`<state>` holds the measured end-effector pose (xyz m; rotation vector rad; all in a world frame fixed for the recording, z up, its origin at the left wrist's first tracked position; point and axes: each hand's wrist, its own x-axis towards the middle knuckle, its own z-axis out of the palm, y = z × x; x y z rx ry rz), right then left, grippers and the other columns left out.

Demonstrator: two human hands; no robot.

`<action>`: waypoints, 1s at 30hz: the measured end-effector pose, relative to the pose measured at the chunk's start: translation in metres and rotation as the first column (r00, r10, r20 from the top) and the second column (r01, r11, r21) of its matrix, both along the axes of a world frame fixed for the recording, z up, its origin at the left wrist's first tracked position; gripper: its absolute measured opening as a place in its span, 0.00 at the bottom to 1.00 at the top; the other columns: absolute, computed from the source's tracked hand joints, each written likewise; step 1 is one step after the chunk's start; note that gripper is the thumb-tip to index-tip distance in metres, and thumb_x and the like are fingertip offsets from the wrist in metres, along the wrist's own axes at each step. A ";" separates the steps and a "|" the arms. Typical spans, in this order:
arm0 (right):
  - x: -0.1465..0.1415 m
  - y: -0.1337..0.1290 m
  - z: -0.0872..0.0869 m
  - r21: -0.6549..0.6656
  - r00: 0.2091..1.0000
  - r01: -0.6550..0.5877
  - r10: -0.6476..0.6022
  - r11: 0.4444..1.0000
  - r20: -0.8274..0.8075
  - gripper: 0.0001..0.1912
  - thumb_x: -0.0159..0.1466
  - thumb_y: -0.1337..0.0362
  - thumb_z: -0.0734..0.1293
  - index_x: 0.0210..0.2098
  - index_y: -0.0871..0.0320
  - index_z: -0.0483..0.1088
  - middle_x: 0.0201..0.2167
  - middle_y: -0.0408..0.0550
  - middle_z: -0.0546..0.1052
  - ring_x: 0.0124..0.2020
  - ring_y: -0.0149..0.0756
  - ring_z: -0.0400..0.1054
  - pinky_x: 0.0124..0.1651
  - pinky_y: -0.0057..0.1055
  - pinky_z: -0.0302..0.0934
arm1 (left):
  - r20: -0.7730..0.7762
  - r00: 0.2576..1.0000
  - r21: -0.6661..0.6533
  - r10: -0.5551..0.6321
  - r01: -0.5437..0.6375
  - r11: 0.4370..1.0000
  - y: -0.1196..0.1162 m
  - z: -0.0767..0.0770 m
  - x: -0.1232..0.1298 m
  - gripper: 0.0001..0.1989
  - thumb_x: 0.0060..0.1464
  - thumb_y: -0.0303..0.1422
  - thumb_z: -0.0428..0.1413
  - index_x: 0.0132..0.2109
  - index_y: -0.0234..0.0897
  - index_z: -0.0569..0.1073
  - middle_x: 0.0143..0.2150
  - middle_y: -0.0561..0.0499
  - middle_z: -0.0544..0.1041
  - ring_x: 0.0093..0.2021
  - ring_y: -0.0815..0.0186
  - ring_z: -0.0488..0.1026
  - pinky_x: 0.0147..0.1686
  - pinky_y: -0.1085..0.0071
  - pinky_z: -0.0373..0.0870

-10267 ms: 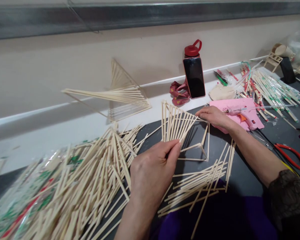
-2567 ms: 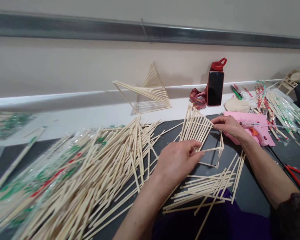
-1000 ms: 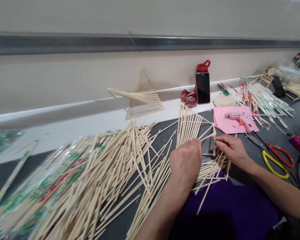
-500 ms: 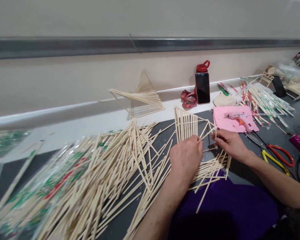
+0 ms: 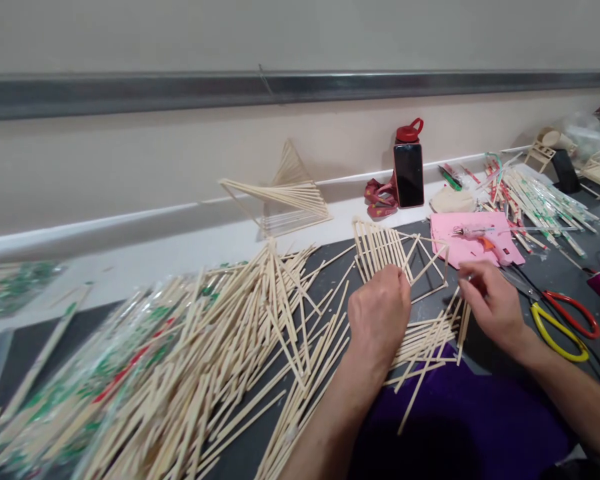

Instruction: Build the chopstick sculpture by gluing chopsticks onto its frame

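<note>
My left hand [image 5: 381, 308] is closed in a fist on the near side of a small wooden stick frame [image 5: 379, 243]. The frame has a row of slats on its left and an open box of sticks on its right. Just right of that box, apart from it, is my right hand [image 5: 493, 307], its fingers curled in toward the thumb. Whatever is between those fingertips is too small or hidden to make out. Loose wooden sticks [image 5: 429, 338] lie crossed below the frame, between my hands, near purple cloth [image 5: 460, 407].
A large pile of sticks [image 5: 215, 340] spreads to the left, with wrapped chopsticks [image 5: 105, 373] beyond. A glue gun [image 5: 485, 241] rests on pink sheet [image 5: 443, 233]; red-and-yellow-handled pliers [image 5: 563, 323] lie nearby. Behind stand a phone [image 5: 409, 177], a red-capped bottle [image 5: 409, 132] and a twisted stick model [image 5: 290, 200].
My right hand has let go of the frame's right corner and moved off to the right. My left hand stays on the frame, which is now lowered and turned slightly.
</note>
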<state>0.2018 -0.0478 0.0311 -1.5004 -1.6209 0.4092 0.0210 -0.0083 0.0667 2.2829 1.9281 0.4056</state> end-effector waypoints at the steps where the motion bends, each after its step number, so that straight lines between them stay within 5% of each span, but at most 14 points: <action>1: -0.005 -0.007 -0.001 -0.056 0.997 -0.071 0.069 0.996 -0.035 0.09 0.65 0.63 0.61 0.41 0.55 0.71 0.34 0.49 0.77 0.30 0.34 0.71 0.36 0.32 0.65 | 0.007 1.000 0.017 -0.006 0.006 1.000 0.000 -0.001 0.000 0.16 0.63 0.32 0.43 0.37 0.34 0.75 0.33 0.44 0.80 0.32 0.63 0.77 0.28 0.70 0.61; 3: -0.018 -0.012 -0.005 -0.217 0.963 -0.225 0.182 0.950 -0.198 0.10 0.67 0.62 0.59 0.40 0.55 0.72 0.30 0.46 0.77 0.25 0.31 0.70 0.32 0.29 0.64 | 0.019 1.000 0.043 -0.024 0.023 0.999 -0.001 -0.001 0.000 0.15 0.63 0.31 0.44 0.37 0.34 0.75 0.32 0.45 0.80 0.31 0.63 0.76 0.28 0.71 0.61; 7: -0.040 0.001 -0.023 -0.328 0.886 -0.238 0.066 0.914 -0.458 0.14 0.66 0.59 0.59 0.47 0.58 0.69 0.36 0.48 0.78 0.27 0.30 0.72 0.25 0.26 0.63 | 0.024 0.999 0.112 -0.045 0.042 0.993 -0.003 -0.004 0.000 0.15 0.62 0.30 0.45 0.35 0.34 0.75 0.31 0.45 0.79 0.30 0.63 0.76 0.26 0.71 0.59; 9: -0.042 0.003 -0.024 -0.242 0.932 -0.193 0.100 0.951 -0.348 0.13 0.66 0.61 0.59 0.45 0.59 0.70 0.37 0.49 0.78 0.30 0.31 0.74 0.28 0.27 0.65 | 0.029 0.998 0.171 -0.050 0.044 0.984 -0.002 -0.006 -0.001 0.14 0.61 0.29 0.46 0.34 0.35 0.75 0.29 0.45 0.79 0.28 0.64 0.75 0.25 0.71 0.58; 11: -0.038 -0.002 -0.014 -0.044 0.977 -0.205 0.202 0.978 -0.072 0.10 0.67 0.65 0.60 0.41 0.59 0.73 0.33 0.48 0.79 0.31 0.31 0.74 0.34 0.28 0.66 | 0.046 0.997 0.235 -0.057 0.045 0.971 0.000 -0.009 -0.003 0.12 0.60 0.29 0.47 0.32 0.35 0.74 0.27 0.47 0.78 0.27 0.65 0.74 0.25 0.71 0.57; 13: -0.029 -0.009 0.009 0.194 0.950 -0.280 0.243 0.940 0.196 0.10 0.67 0.69 0.61 0.39 0.59 0.74 0.30 0.47 0.79 0.31 0.31 0.73 0.35 0.29 0.66 | 0.075 0.996 0.282 -0.057 0.033 0.959 0.003 -0.011 -0.006 0.12 0.59 0.29 0.48 0.31 0.36 0.74 0.25 0.48 0.77 0.25 0.66 0.73 0.24 0.71 0.57; 16: -0.016 0.000 0.054 0.322 0.890 -0.331 0.179 0.887 0.420 0.09 0.67 0.70 0.62 0.41 0.59 0.75 0.34 0.49 0.80 0.34 0.31 0.73 0.36 0.28 0.64 | 0.134 0.990 0.311 -0.048 0.004 0.951 0.005 -0.007 -0.011 0.11 0.58 0.30 0.50 0.31 0.36 0.75 0.24 0.50 0.77 0.24 0.67 0.73 0.25 0.72 0.58; 20: -0.020 0.054 0.097 0.045 0.668 -0.388 0.248 0.920 0.701 0.10 0.65 0.70 0.63 0.37 0.58 0.77 0.33 0.49 0.78 0.33 0.34 0.71 0.31 0.30 0.56 | 0.205 0.978 0.319 -0.024 -0.043 0.947 0.007 0.004 -0.011 0.09 0.56 0.31 0.52 0.33 0.37 0.77 0.26 0.50 0.78 0.26 0.66 0.73 0.28 0.71 0.60; 24: -0.041 0.095 0.107 -0.262 0.441 -0.449 0.467 0.854 0.766 0.11 0.60 0.71 0.66 0.40 0.56 0.78 0.35 0.49 0.78 0.32 0.34 0.69 0.29 0.30 0.49 | 0.220 0.976 0.309 -0.004 -0.066 0.949 0.009 0.015 -0.005 0.09 0.56 0.32 0.52 0.33 0.36 0.77 0.26 0.48 0.78 0.26 0.65 0.73 0.28 0.69 0.60; 27: -0.048 0.102 0.106 -0.280 0.406 -0.441 0.467 0.853 0.786 0.11 0.62 0.71 0.63 0.36 0.60 0.78 0.35 0.52 0.78 0.31 0.33 0.68 0.28 0.31 0.47 | 0.252 0.968 0.289 -0.018 -0.058 0.955 0.011 0.024 -0.003 0.10 0.56 0.32 0.52 0.32 0.36 0.77 0.25 0.48 0.77 0.25 0.65 0.71 0.28 0.68 0.60; 30: -0.035 0.103 0.101 -0.183 0.497 -0.438 0.407 0.880 0.766 0.11 0.63 0.72 0.62 0.33 0.62 0.77 0.34 0.52 0.79 0.31 0.34 0.69 0.29 0.31 0.50 | 0.410 0.911 0.273 -0.035 -0.086 0.958 0.017 0.032 -0.015 0.11 0.54 0.40 0.56 0.37 0.38 0.78 0.25 0.52 0.75 0.26 0.65 0.71 0.31 0.68 0.64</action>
